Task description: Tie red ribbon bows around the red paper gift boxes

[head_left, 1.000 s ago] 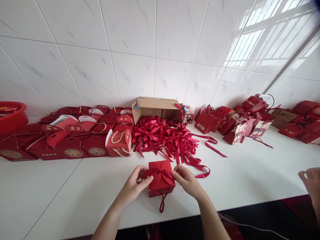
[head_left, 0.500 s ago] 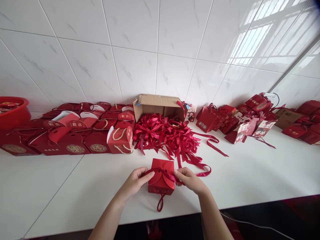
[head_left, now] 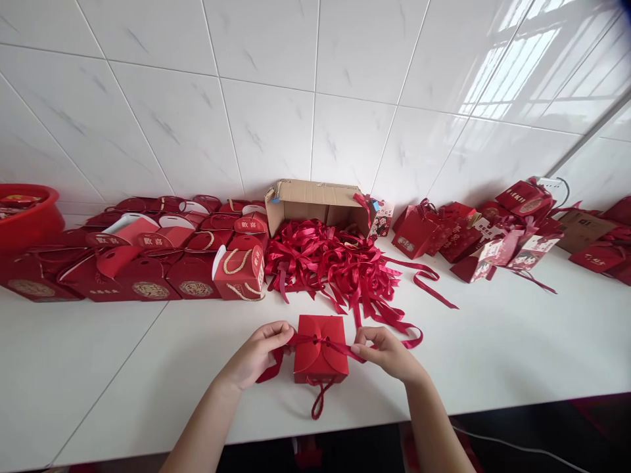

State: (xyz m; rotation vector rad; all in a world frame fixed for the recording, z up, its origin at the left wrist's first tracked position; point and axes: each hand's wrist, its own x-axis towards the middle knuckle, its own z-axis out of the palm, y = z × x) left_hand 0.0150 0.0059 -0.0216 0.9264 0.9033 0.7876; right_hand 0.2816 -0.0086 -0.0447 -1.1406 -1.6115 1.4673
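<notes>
The left grip and right grip pinch a red ribbon crossing a red box on the white surface; loose ribbons spill from a carton behind.

Left hand: pinch grip | right hand: pinch grip | bare forearms: angled inward, apart
</notes>
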